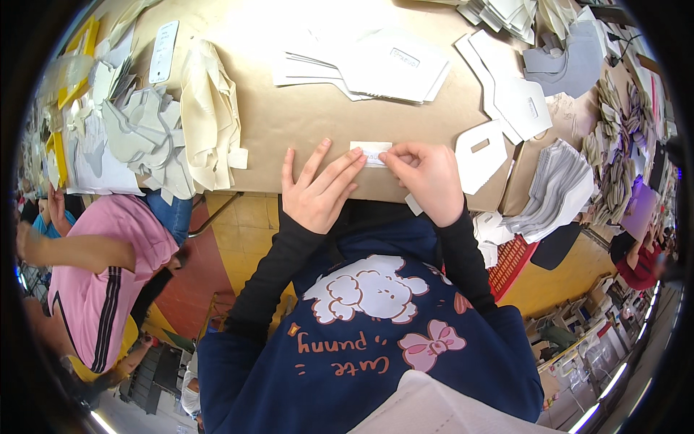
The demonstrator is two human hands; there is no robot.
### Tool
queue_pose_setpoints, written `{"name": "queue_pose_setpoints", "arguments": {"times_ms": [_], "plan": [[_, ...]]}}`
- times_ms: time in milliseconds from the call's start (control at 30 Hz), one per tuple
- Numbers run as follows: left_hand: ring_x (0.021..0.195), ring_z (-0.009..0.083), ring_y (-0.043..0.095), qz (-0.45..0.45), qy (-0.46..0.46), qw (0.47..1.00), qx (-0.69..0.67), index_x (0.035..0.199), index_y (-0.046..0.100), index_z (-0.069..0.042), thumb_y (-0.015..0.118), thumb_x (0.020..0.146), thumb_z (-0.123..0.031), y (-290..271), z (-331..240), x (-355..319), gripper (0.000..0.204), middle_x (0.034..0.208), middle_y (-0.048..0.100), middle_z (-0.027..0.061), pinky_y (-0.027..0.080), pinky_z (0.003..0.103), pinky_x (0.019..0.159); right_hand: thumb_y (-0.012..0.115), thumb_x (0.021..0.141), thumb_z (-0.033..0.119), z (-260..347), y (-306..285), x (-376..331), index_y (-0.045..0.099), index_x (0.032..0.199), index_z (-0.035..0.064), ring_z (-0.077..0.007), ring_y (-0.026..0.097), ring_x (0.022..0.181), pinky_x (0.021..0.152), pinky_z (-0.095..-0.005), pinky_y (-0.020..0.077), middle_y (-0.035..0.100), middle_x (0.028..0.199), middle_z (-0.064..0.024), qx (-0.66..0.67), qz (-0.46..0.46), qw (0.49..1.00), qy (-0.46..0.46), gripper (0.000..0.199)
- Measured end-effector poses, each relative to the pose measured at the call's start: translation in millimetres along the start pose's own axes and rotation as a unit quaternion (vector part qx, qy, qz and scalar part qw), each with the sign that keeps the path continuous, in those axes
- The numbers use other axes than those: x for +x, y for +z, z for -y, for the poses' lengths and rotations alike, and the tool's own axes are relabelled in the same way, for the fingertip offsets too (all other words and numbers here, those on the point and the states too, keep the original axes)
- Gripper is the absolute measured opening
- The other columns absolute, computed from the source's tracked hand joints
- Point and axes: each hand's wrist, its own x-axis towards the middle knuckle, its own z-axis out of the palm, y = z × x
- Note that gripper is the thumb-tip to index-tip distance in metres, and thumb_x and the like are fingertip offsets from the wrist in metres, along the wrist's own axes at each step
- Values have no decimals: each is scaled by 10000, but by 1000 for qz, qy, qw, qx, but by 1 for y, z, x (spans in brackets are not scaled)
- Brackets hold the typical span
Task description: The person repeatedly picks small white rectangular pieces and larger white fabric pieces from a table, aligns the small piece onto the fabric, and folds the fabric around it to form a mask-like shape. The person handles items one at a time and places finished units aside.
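Our left hand (318,189) flat, fingers spread, fingertips pressing small white label (371,152) near table (303,116) front edge. Our right hand (428,179) curled, thumb and forefinger pinching label's right end. Cut white sheets (369,65) toward far edge; cream fabric pieces (210,116) at left; white die-cut panel (481,153) just right.

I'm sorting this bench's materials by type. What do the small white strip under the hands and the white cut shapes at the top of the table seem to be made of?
The small white strip, pinched by the right hand with the left hand flat beside it, looks like thin matte paper or a fabric label; which, I cannot tell. The stacked white cut shapes look like stiff matte card or sheet lining: flat, with crisp edges. The table shows brown, paper-like covering.
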Motion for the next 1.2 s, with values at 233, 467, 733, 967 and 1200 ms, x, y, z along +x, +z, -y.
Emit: {"name": "queue_pose_setpoints", "arguments": {"times_ms": [233,467,733,967,1200], "plan": [[1359,193,486,-18,2,1000,-15,1230,674,-256,696,860,-194,3,2,-2,376,1371,603,-133,216,582,1166,744,861,206,5,-4,7,734,854,-53,-106,592,474,479,-251,463,655,594,-69,-47,7,999,3,260],[1356,195,485,-22,-1,1000,-9,1217,677,-248,697,848,-185,2,-1,0,374,1357,605,-132,214,614,1163,759,837,201,13,0,5,740,818,-11,-132,625,518,518,-263,468,652,602,-81,-121,-23,992,-12,214],[1362,203,474,-16,-15,999,-31,1189,681,-239,695,849,-173,1,-3,2,347,1346,606,-122,223,637,1154,746,849,283,12,-13,-9,729,1036,102,-282,657,823,748,-379,531,695,974,-102,-197,-56,977,-57,260],[1412,212,426,10,-61,998,2,1248,649,-256,673,897,-178,3,-14,-5,360,1409,560,-135,135,718,1142,709,861,410,-23,23,-28,584,1393,381,-389,284,1460,1172,-571,244,380,1590,9,-377,-88,885,-259,547],[1432,224,390,0,-75,997,29,1305,614,-290,671,905,-179,8,-19,-11,420,1440,536,-156,58,758,1127,674,909,329,-35,8,-37,619,1356,408,-408,253,1478,1188,-622,151,371,1599,14,-416,-100,876,-221,457]]}}
